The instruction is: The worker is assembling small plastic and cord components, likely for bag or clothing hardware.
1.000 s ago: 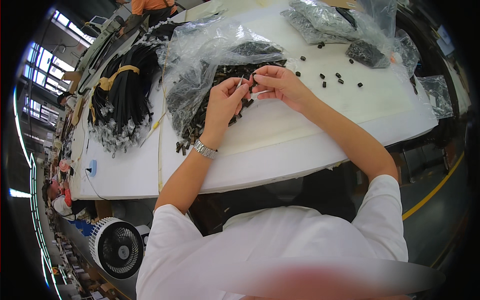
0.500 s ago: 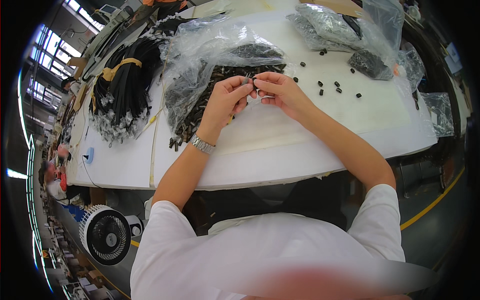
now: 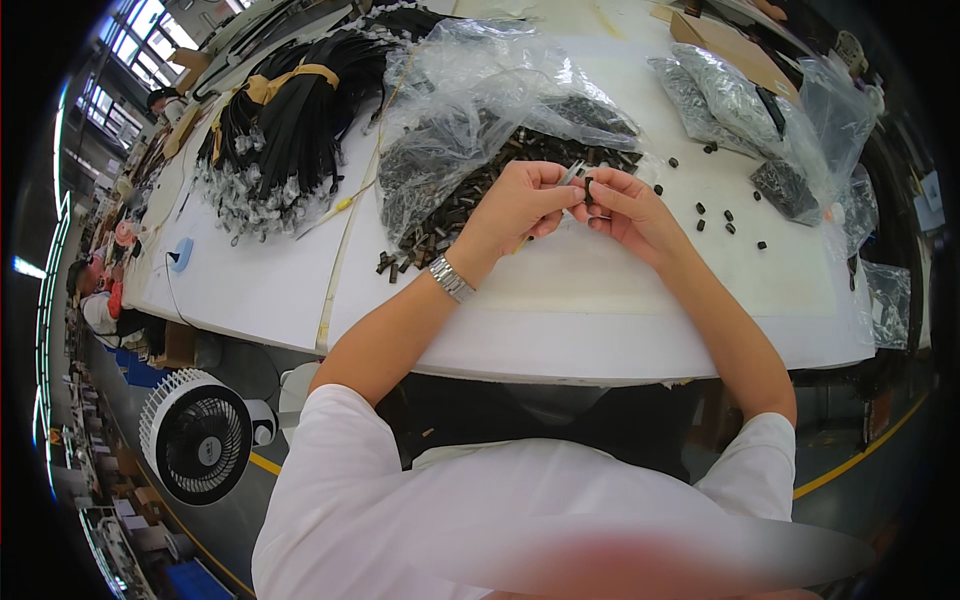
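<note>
Close together above the table, my left hand (image 3: 522, 207) and my right hand (image 3: 632, 213) meet at the fingertips. Between thumb and finger, my right hand pinches a small black cylindrical part (image 3: 588, 191). My left hand is closed round a slim metal tool (image 3: 574, 171); its thin tip sticks up past the fingers and a bit of yellow shows beneath the hand. Fingers cover most of the tool, so its kind is unclear. Just beyond my left hand spreads a heap of small dark parts (image 3: 455, 212), partly under a clear plastic bag (image 3: 480, 75).
Several loose black parts (image 3: 729, 216) lie right of my hands. Filled plastic bags (image 3: 735, 95) and a cardboard box (image 3: 735, 45) stand at the far right. A tied bundle of black straps (image 3: 290, 130) lies left. A fan (image 3: 200, 437) stands below the table's left edge.
The view has shifted, so table and hands appear farther right in the picture. My hands stay together, still holding the small black part and the metal tool.
</note>
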The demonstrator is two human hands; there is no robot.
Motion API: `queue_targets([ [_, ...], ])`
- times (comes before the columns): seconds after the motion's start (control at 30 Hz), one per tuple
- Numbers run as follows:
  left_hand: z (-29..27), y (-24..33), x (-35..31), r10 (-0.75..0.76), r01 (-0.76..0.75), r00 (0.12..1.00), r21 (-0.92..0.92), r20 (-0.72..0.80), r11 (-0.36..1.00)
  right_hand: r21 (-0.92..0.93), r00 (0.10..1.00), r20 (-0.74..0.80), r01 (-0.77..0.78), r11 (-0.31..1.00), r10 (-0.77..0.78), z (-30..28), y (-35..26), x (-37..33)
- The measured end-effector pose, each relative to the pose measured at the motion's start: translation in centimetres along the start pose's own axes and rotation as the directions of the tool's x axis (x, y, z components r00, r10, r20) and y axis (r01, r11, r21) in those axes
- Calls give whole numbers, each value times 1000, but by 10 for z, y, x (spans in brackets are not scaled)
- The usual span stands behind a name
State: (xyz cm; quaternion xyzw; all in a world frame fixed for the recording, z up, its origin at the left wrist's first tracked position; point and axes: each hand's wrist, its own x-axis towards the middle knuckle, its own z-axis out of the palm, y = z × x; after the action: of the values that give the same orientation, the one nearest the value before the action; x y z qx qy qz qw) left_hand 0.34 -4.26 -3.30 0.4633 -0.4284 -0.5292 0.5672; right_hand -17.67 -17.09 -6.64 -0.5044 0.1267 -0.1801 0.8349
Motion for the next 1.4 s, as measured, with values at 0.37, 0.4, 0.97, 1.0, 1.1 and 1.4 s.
queue_targets([
  [0.37,7,-2,-5,180,-78,976,578,-122,812,-298,978,-134,114,948,-160,25,0,-10],
  [0.4,6,-7,-4,182,-76,975,577,-128,814,-305,974,-150,121,945,-173,27,1,-11],
  [0.97,9,-12,-6,442,-215,888,738,-124,639,-201,973,-207,62,978,-105,28,8,-6],
  [1.0,10,-10,-6,443,-215,888,739,-124,639,-251,959,-259,49,967,-116,29,9,-7],
  [1.1,14,-6,-8,455,-187,878,773,-145,607,-259,964,-227,77,963,-138,25,14,-6],
  [1.4,14,-11,-9,499,-191,860,836,-110,514,-306,957,-251,61,950,-142,27,14,-9],
])
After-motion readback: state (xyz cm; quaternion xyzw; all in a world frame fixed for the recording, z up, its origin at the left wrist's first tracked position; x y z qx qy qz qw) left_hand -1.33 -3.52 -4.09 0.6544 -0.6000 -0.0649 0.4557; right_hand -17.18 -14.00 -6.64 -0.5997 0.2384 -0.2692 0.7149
